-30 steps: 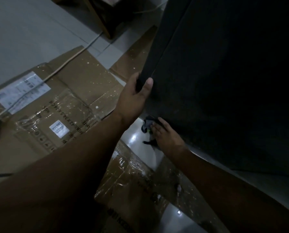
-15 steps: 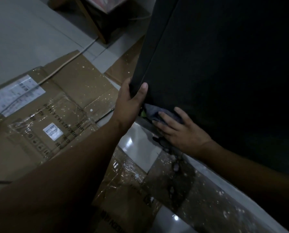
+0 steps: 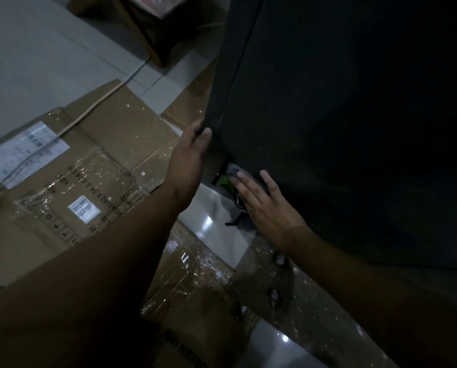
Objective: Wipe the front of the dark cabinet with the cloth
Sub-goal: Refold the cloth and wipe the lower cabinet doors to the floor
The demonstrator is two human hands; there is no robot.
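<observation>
Exposure is dim throughout. The tall black matt cabinet [image 3: 354, 128] shows almost no surface detail and is darkest at right. Small glare spots sit on the glossy pale floor tiles [image 3: 214, 211] and the taped brown flattened cardboard [image 3: 115, 144]. Lower corners fall into deep shadow. Focus is slightly soft.

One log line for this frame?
left hand: grips cabinet side edge | right hand: flat, presses cloth on lower front corner | nearby: flattened cardboard

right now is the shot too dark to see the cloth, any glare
Head view: dim, the cabinet front nearly black; head view: the cloth shows only as a pale scrap by the right hand; head view: small glare spots on the floor tile.
</observation>
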